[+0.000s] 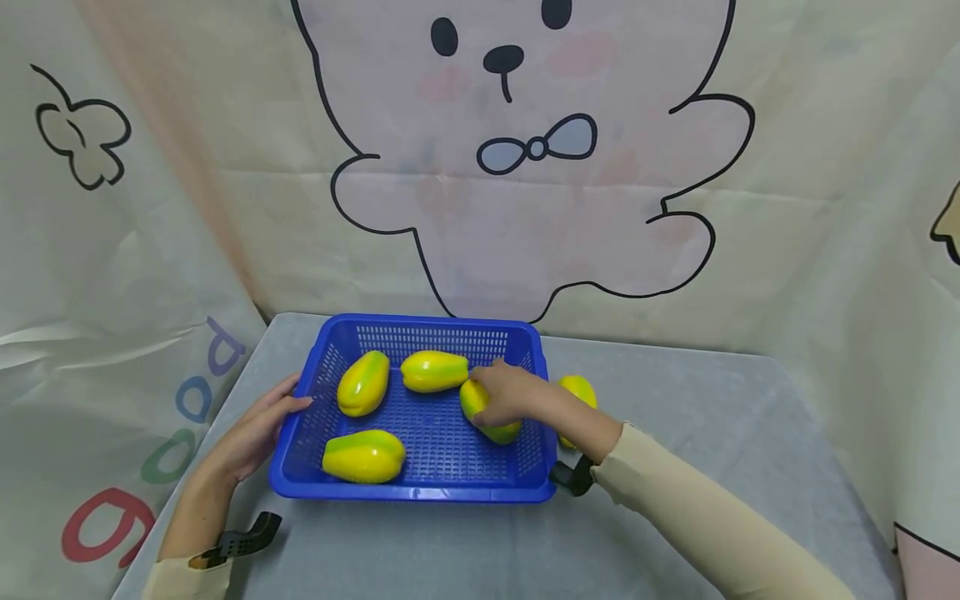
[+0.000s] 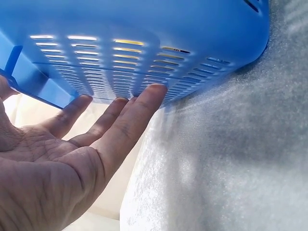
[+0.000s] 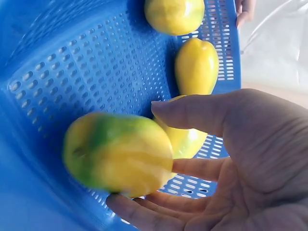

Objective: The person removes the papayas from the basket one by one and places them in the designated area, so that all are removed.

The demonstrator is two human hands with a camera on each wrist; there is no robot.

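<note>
My left hand (image 1: 258, 429) holds the left rim of a blue plastic basket (image 1: 412, 493). Its thumb lies over the rim, and its fingers (image 2: 125, 127) rest along the slotted outer wall. Inside the basket's right side, my right hand (image 1: 510, 392) is at a yellow-green papaya (image 3: 120, 154). In the right wrist view the thumb stands just apart from this blurred papaya, while fingertips touch its lower side. Three other papayas lie in the basket: one at the back left (image 1: 363, 383), one at the back middle (image 1: 435, 372), and one at the front left (image 1: 363, 457).
Another yellow papaya (image 1: 577, 390) lies on the grey-covered table (image 1: 675, 417) just right of the basket, partly hidden by my right forearm. Behind the table hangs a pale cloth (image 1: 810, 250) with a cartoon bear. A side cloth (image 1: 112, 350) hangs at the left.
</note>
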